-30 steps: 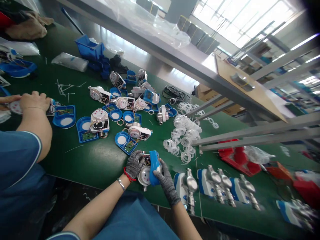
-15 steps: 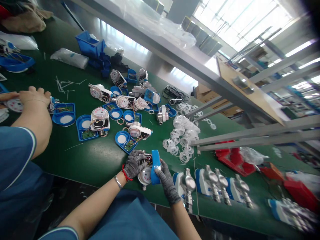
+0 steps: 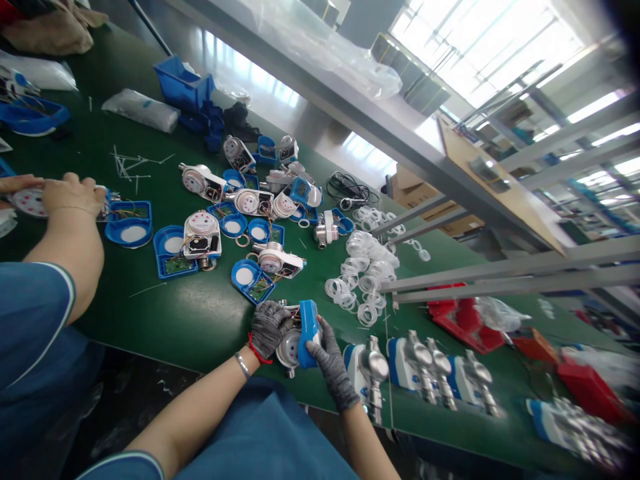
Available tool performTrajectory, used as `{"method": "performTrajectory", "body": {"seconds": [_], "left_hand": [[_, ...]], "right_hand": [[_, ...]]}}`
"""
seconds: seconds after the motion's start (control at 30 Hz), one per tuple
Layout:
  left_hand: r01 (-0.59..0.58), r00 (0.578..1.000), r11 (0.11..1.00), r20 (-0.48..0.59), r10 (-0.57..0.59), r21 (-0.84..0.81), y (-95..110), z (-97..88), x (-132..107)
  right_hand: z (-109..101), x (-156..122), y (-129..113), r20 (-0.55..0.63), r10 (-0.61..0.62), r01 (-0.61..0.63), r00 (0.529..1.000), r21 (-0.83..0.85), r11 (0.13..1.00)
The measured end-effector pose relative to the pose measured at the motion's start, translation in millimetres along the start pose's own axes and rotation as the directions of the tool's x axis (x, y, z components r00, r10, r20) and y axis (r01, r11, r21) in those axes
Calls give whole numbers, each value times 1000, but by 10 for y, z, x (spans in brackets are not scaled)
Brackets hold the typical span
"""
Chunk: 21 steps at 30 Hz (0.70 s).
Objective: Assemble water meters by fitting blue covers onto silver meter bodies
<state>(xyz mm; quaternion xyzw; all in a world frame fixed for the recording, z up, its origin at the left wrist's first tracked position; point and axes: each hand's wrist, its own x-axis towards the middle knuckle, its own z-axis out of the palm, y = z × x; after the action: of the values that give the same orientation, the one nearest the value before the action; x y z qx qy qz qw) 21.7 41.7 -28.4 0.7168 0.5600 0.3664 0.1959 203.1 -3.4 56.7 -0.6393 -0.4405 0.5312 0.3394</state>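
Note:
Close to the table's front edge lies a water meter [image 3: 287, 351] with a round dial and a wired compartment. My left hand [image 3: 270, 328], in a grey glove, is closed round its left side, fingers curled over the wire compartment. A blue plastic cover [image 3: 309, 327] is held on edge by my right hand [image 3: 330, 365], also gloved, with the thumb on its near face. The cover stands tilted against the right side of the dial. Part of the wiring is hidden behind the cover and my left fingers.
Open meters with blue covers, such as this one [image 3: 202, 235], spread across the green table [image 3: 220, 320]. Clear plastic rings [image 3: 367, 267] are heaped beyond my right hand. Closed meters [image 3: 373, 370] line the right. At left, a co-worker's hand [image 3: 75, 193] rests on another meter.
The blue cover has turned slightly and shifted a little left over the meter. My left fingers have curled further over the wire compartment. The co-worker's hands stay almost in place.

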Motion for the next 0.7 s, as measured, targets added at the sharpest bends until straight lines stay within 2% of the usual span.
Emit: {"method": "performTrajectory", "body": {"seconds": [0.1, 0.23, 0.4, 0.47, 0.53, 0.63, 0.7], "left_hand": [[-39, 999, 997, -30, 41, 62, -81, 59, -36], [-62, 993, 996, -92, 68, 71, -128, 85, -36], [-37, 993, 999, -110, 38, 5, -122, 49, -29], [12, 996, 999, -91, -15, -43, -112, 48, -39], [103, 988, 987, -103, -116, -125, -94, 67, -53], [288, 930, 909, -136, -341, -302, -50, 101, -74], [386, 883, 810, -78, -463, -442, -16, 82, -94]], "right_hand": [[11, -8, 31, 20, -30, 30, 999, -34, 999], [36, 22, 80, 19, -31, 34, 999, -223, 974], [160, -5, -28, -34, -83, 53, 996, -521, 852], [254, -48, -153, -35, -57, 23, 998, -629, 777], [363, -92, -290, -50, 0, -36, 999, -721, 692], [516, -142, -436, -90, 55, -105, 994, -817, 567], [583, -159, -470, -110, 63, -127, 992, -858, 497]]}}
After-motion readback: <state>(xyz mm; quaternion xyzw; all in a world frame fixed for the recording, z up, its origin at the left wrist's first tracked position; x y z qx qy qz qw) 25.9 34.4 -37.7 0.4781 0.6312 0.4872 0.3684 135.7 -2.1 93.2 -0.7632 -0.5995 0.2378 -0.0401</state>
